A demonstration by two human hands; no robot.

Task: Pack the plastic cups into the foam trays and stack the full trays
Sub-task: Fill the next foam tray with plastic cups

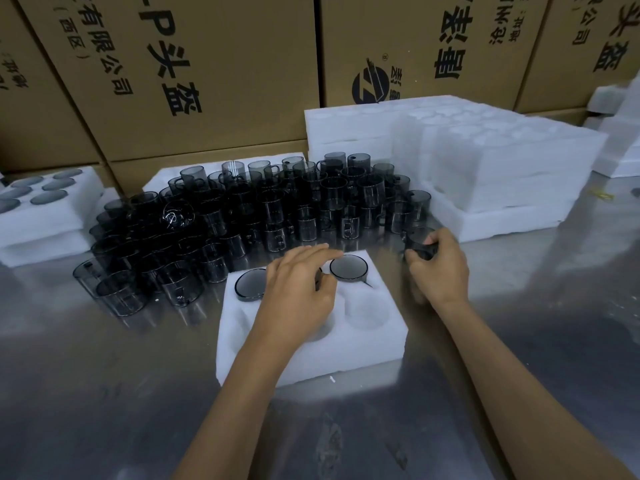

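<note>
A white foam tray [367,344] lies in front of me on the steel table. Two smoky plastic cups sit bottom-up in its back wells, one at the left [250,284] and one at the right [348,267]. My left hand [298,289] rests over the tray's back middle well, fingers spread and pressing down; what is under it is hidden. The front wells look bare. My right hand [437,268] grips a smoky cup [417,241] just right of the tray's back corner. A dense crowd of several loose cups [263,209] stands behind the tray.
A filled tray [45,202] sits on stacked foam at the far left. Tall stacks of empty foam trays [491,168] stand at the back right. Cardboard cartons [194,81] wall off the back. More foam [620,140] lies at the right edge.
</note>
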